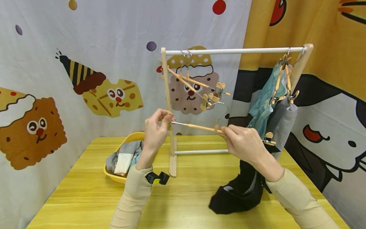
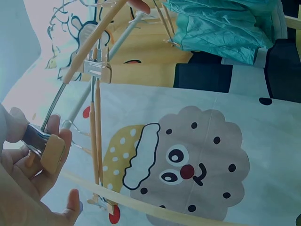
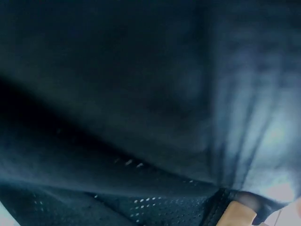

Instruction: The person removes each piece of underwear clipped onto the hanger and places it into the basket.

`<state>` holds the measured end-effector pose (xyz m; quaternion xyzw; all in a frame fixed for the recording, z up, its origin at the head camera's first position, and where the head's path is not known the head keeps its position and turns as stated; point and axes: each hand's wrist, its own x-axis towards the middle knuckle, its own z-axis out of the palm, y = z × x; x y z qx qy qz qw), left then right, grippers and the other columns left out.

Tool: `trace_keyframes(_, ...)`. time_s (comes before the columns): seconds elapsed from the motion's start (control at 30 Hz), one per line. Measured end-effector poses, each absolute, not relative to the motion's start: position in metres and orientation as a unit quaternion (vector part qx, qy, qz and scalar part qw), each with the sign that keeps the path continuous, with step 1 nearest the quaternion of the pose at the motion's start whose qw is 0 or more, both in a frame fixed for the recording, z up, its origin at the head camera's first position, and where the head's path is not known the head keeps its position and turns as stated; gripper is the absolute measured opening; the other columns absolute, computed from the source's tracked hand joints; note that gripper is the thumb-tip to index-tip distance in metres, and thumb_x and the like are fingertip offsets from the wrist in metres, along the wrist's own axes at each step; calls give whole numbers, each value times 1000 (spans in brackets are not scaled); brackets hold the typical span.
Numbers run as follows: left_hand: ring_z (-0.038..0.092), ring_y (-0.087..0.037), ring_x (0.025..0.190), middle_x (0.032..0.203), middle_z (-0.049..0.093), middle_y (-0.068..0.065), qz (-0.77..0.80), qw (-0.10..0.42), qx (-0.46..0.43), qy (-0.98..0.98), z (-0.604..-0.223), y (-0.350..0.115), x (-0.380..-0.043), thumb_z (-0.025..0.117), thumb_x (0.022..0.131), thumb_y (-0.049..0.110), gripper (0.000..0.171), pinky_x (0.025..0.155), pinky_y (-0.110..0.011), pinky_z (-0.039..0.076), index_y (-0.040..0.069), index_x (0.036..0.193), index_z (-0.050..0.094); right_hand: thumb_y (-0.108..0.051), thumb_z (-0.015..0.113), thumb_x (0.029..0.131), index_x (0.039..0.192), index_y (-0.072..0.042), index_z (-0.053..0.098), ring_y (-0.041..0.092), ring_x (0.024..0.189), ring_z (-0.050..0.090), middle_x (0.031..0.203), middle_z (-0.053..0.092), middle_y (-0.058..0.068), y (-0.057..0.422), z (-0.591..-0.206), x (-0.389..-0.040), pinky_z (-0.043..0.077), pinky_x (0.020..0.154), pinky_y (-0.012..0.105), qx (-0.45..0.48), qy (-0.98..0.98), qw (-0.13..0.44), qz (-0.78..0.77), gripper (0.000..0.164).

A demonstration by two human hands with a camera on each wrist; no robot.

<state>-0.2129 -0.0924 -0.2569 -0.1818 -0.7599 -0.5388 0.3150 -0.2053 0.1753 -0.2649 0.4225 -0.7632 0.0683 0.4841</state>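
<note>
A wooden clip hanger (image 1: 200,127) is held up level in front of the rack. My left hand (image 1: 155,128) pinches the clip (image 2: 52,154) at its left end; the left wrist view shows thumb and fingers on that clip. My right hand (image 1: 247,143) grips the wooden bar near the other end, right of the hook (image 1: 218,122). Beside the right knuckles sits another wooden clip (image 1: 268,138). Below it hangs a black garment (image 1: 238,198), its lower part bunched on the table. Dark cloth (image 3: 117,113) fills most of the right wrist view, with a piece of wooden clip (image 3: 236,214) at the bottom.
Behind my hands stands a rack with a white rail (image 1: 234,51). Two bare clip hangers (image 1: 197,81) hang at its left, and teal (image 1: 266,98) and grey (image 1: 286,121) garments at its right. A yellow basket (image 1: 134,136) of folded clothes sits on the table's left.
</note>
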Motion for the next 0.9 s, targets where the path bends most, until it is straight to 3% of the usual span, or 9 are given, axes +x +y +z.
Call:
trace_keyframes(0.27, 62, -26, 72, 86, 71, -17, -531, 300, -173, -773, -261, -90, -211, 50, 99, 17, 24, 63, -20, 48, -3, 101, 63, -30, 35, 104, 88, -2, 68, 8, 39, 39, 60, 57, 3, 178, -264, -205, 25, 34, 18, 424, -770, 473, 63, 47)
trace_keyframes(0.33, 61, -26, 72, 92, 71, -17, -517, 311, -171, -779, -262, -88, -210, 48, 100, 18, 26, 68, -26, 50, -3, 106, 63, -31, 35, 104, 88, -1, 68, 8, 39, 39, 60, 57, 3, 179, -263, -205, 24, 35, 18, 425, -772, 468, 63, 47)
trace_keyframes(0.4, 63, -28, 82, 103, 70, -17, -489, 339, -165, -787, -263, -84, -209, 46, 101, 18, 30, 75, -33, 51, -4, 115, 61, -31, 33, 104, 88, -1, 68, 8, 40, 38, 60, 58, 4, 179, -263, -206, 24, 35, 17, 426, -777, 459, 64, 49)
trace_keyframes(0.5, 58, -34, 109, 122, 62, -20, -402, 423, -160, -797, -262, -78, -206, 49, 99, 12, 34, 96, -44, 48, -6, 127, 54, -35, 30, 104, 88, -1, 68, 8, 41, 38, 63, 61, 4, 178, -263, -208, 25, 37, 16, 425, -789, 439, 67, 54)
trace_keyframes(0.57, 52, -36, 122, 127, 58, -21, -326, 481, -169, -796, -260, -74, -203, 53, 95, 6, 35, 105, -44, 43, -6, 129, 53, -37, 27, 103, 89, -1, 68, 8, 42, 40, 65, 64, 5, 177, -263, -208, 26, 37, 15, 425, -796, 425, 69, 57)
trace_keyframes(0.63, 50, -36, 125, 124, 60, -20, -244, 529, -201, -788, -259, -69, -201, 58, 90, 0, 33, 110, -44, 39, -4, 123, 57, -39, 26, 103, 89, -1, 68, 8, 42, 40, 66, 65, 4, 176, -262, -209, 26, 37, 15, 426, -800, 417, 70, 59)
trace_keyframes(0.73, 59, -30, 117, 112, 67, -14, -143, 546, -274, -779, -259, -61, -199, 64, 88, 5, 23, 105, -38, 45, 1, 111, 66, -38, 26, 103, 90, -1, 68, 8, 41, 40, 65, 64, 4, 174, -262, -210, 27, 37, 16, 432, -799, 414, 68, 57)
trace_keyframes(0.9, 65, -20, 100, 101, 71, -2, -70, 498, -333, -798, -267, -50, -199, 67, 88, 28, 24, 90, -33, 52, 12, 105, 71, -35, 27, 103, 92, -2, 67, 10, 41, 43, 66, 63, 3, 169, -262, -210, 28, 37, 17, 447, -795, 405, 60, 53)
